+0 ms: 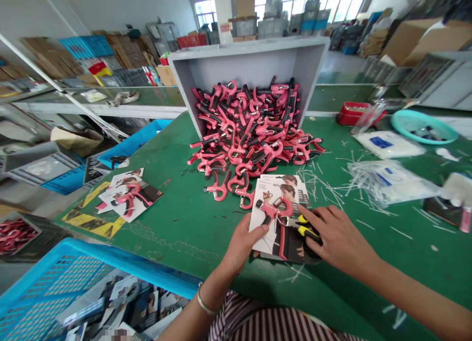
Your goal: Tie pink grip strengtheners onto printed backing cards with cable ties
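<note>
Beside a basket (pixel 110 257) of packs (pixel 127 301), my desk (pixel 177 223) bears a bin (pixel 243 66) spilling grips (pixel 254 129); left fingers (pixel 257 234) clasp a card (pixel 264 242), right fingers (pixel 313 220) pliers (pixel 308 232).

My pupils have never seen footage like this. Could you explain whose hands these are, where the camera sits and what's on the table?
There is no machine: these are a person's bare hands, filmed by a camera worn on the head, looking forward and down. The left hand holds a printed card with a pink-and-black spring grip on it. The right hand holds yellow-and-black pliers. On the green table, a pile of similar grips spills from a grey bin; thin white strips lie scattered to the right.
</note>
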A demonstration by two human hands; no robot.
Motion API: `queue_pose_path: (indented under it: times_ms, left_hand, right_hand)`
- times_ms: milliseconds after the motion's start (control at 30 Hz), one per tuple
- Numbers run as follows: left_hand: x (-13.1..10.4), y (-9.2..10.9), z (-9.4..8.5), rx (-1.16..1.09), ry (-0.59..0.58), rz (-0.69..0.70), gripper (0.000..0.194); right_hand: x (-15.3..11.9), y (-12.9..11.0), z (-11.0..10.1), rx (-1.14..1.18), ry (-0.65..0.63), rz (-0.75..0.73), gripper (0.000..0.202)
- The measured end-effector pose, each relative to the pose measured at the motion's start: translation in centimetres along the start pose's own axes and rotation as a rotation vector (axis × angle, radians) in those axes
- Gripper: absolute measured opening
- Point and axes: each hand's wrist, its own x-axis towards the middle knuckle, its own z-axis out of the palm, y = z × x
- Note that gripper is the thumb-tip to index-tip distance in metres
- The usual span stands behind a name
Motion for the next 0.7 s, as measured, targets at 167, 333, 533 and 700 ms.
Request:
queue_pose_path:
  times_ms: [167,333,533,700]
  left_hand:
    - [0.08,0.16,0.07,0.012,-0.003,-0.001,0.039]
    - [-0.02,0.19,0.02,0.048,-0.019,0.005,0.039]
    - [0.03,-0.09,0.09,0.049,0.0,0.012,0.038]
    - [0.12,-0.02,0.13,0.049,0.002,-0.004,0.039]
  right_hand:
    - [0.82,-0.26,0.42,0.021,0.016,-0.04,0.063]
    - [0.57,0.18,0.51,0.024,-0.028,-0.059,0.059]
    - [0.2,0.34,0.51,-0.013,-0.027,-0.037,0.065]
    - [0.52,-0.15,0.64,-0.005,0.006,-0.015,0.064]
